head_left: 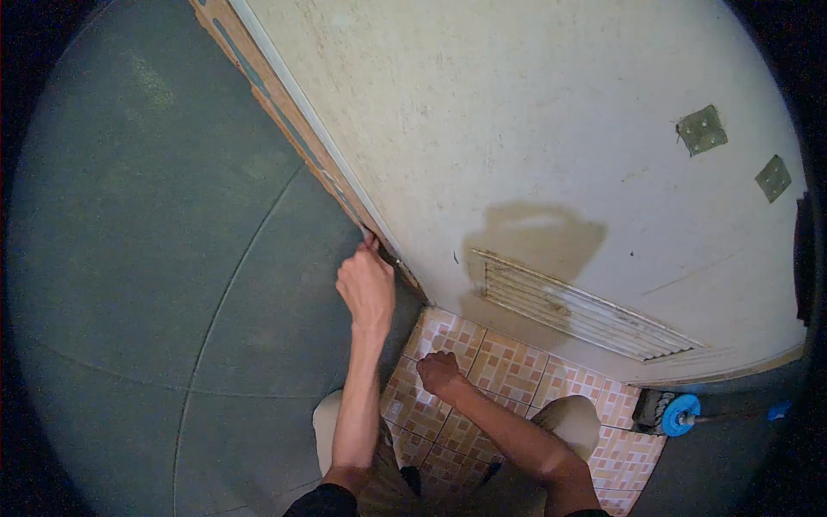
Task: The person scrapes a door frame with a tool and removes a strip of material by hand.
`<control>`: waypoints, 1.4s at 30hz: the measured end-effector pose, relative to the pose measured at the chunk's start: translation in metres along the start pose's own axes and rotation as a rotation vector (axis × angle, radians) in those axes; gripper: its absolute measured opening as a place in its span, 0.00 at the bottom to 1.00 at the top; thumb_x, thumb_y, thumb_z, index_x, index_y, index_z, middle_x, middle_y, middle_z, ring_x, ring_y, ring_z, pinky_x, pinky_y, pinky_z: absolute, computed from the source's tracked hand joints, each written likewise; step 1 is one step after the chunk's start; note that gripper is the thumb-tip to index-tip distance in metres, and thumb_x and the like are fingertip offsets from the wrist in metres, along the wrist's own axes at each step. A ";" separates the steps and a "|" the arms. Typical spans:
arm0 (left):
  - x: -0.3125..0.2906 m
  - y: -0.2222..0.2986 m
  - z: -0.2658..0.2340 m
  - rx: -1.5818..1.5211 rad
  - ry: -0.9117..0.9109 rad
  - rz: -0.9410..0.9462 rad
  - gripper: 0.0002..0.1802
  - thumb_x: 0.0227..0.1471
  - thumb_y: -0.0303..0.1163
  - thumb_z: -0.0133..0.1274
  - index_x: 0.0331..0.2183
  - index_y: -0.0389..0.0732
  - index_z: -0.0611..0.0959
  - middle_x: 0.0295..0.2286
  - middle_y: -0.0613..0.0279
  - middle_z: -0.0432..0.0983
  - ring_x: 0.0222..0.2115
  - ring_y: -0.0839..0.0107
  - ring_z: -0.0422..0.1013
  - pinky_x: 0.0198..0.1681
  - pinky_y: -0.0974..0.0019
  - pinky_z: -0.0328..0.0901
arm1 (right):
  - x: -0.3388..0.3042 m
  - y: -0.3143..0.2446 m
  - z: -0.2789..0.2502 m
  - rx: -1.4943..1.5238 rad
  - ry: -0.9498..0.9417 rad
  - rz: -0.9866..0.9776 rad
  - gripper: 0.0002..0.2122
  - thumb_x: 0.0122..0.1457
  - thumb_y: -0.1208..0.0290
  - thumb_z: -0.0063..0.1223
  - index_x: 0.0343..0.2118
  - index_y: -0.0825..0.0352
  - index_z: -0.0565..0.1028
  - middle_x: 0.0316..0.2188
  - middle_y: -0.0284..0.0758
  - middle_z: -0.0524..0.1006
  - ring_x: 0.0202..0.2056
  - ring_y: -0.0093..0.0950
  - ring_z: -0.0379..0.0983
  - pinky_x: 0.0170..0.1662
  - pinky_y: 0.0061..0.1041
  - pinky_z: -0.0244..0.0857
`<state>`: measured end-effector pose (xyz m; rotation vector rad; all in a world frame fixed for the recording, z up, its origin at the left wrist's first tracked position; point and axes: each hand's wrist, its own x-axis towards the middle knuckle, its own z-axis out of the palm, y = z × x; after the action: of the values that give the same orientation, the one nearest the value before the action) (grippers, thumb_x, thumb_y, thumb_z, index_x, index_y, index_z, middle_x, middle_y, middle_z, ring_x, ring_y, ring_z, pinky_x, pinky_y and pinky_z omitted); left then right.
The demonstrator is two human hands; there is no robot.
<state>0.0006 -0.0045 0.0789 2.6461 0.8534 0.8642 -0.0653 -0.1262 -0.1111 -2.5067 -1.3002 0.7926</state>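
Note:
My left hand (366, 280) reaches up to the lower part of a brown strip (297, 133) with a ragged edge, at the side of a white door (413, 112). Its fingers are pinched together at the strip. Between them is something small and pale that I cannot make out. Lower and to the right, my right hand (439, 372) hangs over the tiled floor, closed in a loose fist, touching nothing that I can see. Nothing shows in it, though its palm is hidden from view.
A dark green wall (155, 224) with curved grooves fills the left. Low on the door is a louvred vent (577, 302), and two green square patches (702, 130) are higher up. Patterned tiles (508, 366) lie below. A blue disc on a bar (681, 415) is at the right.

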 end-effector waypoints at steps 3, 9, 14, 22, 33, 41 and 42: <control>-0.012 -0.016 0.029 0.146 -0.129 -0.029 0.10 0.48 0.27 0.49 0.26 0.31 0.81 0.24 0.38 0.76 0.28 0.43 0.74 0.31 0.45 0.68 | 0.005 -0.004 0.001 -0.015 -0.064 0.020 0.10 0.51 0.73 0.47 0.37 0.66 0.75 0.38 0.39 0.76 0.43 0.38 0.71 0.42 0.42 0.63; -0.012 -0.013 0.024 0.090 -0.150 -0.023 0.10 0.50 0.26 0.46 0.31 0.30 0.80 0.23 0.38 0.76 0.27 0.44 0.74 0.31 0.45 0.68 | 0.004 -0.004 0.001 -0.074 0.011 -0.001 0.09 0.50 0.73 0.48 0.35 0.65 0.76 0.35 0.39 0.76 0.41 0.37 0.72 0.41 0.43 0.64; 0.005 0.002 -0.004 -0.054 0.041 0.027 0.11 0.52 0.25 0.45 0.34 0.31 0.79 0.22 0.38 0.75 0.26 0.43 0.74 0.31 0.45 0.67 | 0.004 0.001 -0.001 -0.030 -0.021 0.054 0.08 0.49 0.74 0.49 0.33 0.64 0.78 0.34 0.39 0.77 0.40 0.37 0.73 0.40 0.41 0.65; -0.019 -0.027 0.036 0.170 -0.315 -0.022 0.15 0.44 0.26 0.53 0.37 0.32 0.78 0.28 0.40 0.77 0.31 0.46 0.75 0.34 0.47 0.68 | -0.002 -0.013 -0.014 -0.043 -0.023 0.005 0.09 0.49 0.73 0.50 0.34 0.65 0.78 0.36 0.39 0.77 0.43 0.36 0.73 0.40 0.41 0.65; 0.000 0.004 0.001 -0.030 0.017 -0.007 0.11 0.54 0.28 0.44 0.35 0.30 0.77 0.24 0.38 0.76 0.27 0.43 0.74 0.29 0.45 0.67 | 0.006 0.004 0.004 0.005 -0.005 0.012 0.09 0.51 0.73 0.49 0.34 0.65 0.77 0.33 0.40 0.76 0.38 0.38 0.73 0.38 0.40 0.64; -0.014 -0.008 0.021 0.037 -0.124 -0.018 0.12 0.50 0.24 0.45 0.37 0.29 0.76 0.24 0.39 0.76 0.27 0.44 0.74 0.30 0.46 0.67 | 0.004 -0.003 0.001 -0.044 0.004 0.036 0.08 0.50 0.72 0.49 0.33 0.66 0.77 0.33 0.41 0.77 0.40 0.38 0.73 0.40 0.40 0.65; -0.017 -0.009 0.022 0.033 -0.135 -0.016 0.13 0.50 0.24 0.45 0.38 0.29 0.76 0.24 0.39 0.76 0.27 0.44 0.74 0.30 0.47 0.67 | 0.004 -0.004 0.000 -0.036 0.005 0.033 0.08 0.50 0.72 0.49 0.33 0.65 0.77 0.33 0.40 0.77 0.40 0.37 0.73 0.41 0.39 0.65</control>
<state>-0.0009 -0.0084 0.0498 2.6865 0.8610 0.6641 -0.0657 -0.1206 -0.1111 -2.5630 -1.2859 0.7769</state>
